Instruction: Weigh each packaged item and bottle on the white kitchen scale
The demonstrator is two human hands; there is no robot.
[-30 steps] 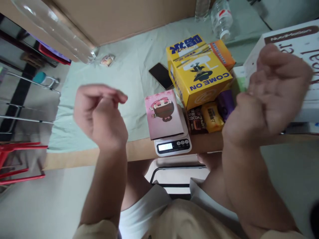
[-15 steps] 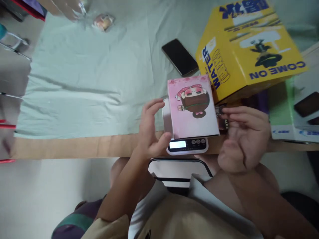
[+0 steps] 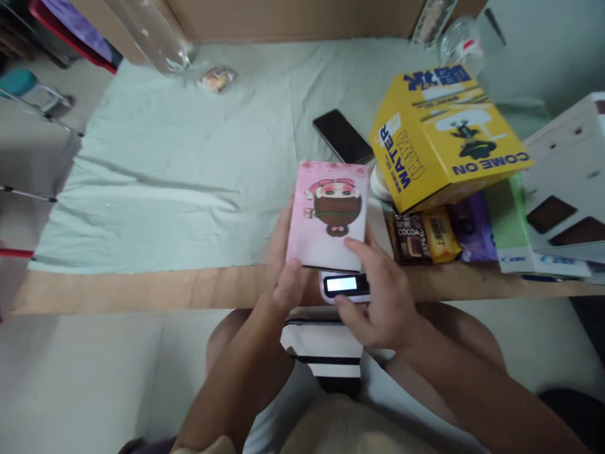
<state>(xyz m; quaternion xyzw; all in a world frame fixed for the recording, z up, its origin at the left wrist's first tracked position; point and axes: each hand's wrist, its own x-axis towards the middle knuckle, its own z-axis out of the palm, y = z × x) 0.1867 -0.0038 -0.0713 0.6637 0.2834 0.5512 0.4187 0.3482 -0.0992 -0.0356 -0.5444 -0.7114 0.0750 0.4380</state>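
A pink and white box (image 3: 326,214) with an upside-down cartoon girl is tilted above a white kitchen scale (image 3: 341,285) at the table's front edge. My left hand (image 3: 285,258) grips the box's left side, thumb at the near corner and fingers partly hidden behind it. On the right, my right hand (image 3: 382,296) has its thumb and forefinger spread. Its forefinger overlaps the box's lower right, and its thumb is by the scale's lit display. Right of the scale lie a brown cocoa snack packet (image 3: 412,239), a yellow packet (image 3: 440,236) and a purple packet (image 3: 472,227).
A large yellow carton (image 3: 439,139) stands right of a black phone (image 3: 343,135). Farther right are a white and green box (image 3: 513,221) and a white panel with dark openings (image 3: 567,183). A small wrapped item (image 3: 217,79) lies at the back left, and a clear bottle (image 3: 463,47) behind the carton.
My left hand has closed on the pink box, which has shifted left. My right hand has come left from the cocoa packet to the box and scale. The view has tilted up.
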